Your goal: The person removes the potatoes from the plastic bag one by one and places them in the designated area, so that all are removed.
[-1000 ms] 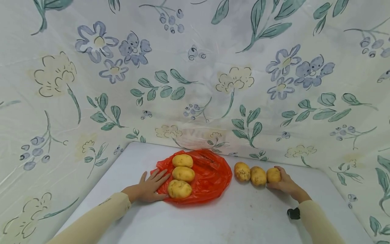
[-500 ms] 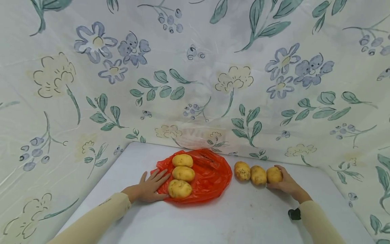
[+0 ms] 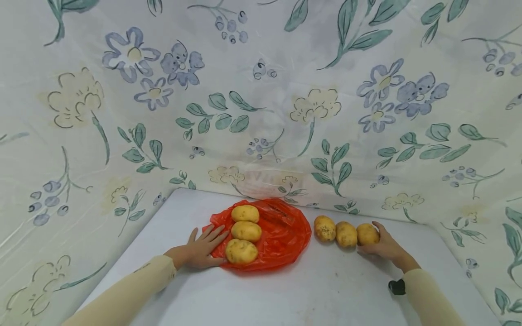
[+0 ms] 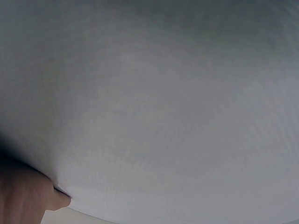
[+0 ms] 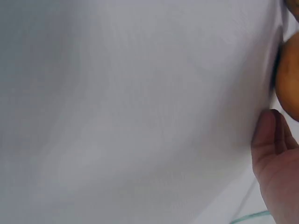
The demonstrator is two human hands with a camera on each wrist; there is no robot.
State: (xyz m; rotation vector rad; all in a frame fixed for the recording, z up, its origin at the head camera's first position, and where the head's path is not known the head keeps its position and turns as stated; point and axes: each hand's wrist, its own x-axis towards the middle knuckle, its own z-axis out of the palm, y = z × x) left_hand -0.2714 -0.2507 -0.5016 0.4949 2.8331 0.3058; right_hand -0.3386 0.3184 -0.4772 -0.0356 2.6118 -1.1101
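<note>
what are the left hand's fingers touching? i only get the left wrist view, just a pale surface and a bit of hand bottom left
Observer: In the head view, the left hand lies with its fingers spread on the left edge of a red plastic bag.
Operator: anything on that bag
Observer: Yes, three potatoes lie on it in a line running away from the person.
Operator: and where's the other hand
Observer: The right hand has its thumb and fingers around the rightmost potato of a separate row of three, off the bag to its right.
</note>
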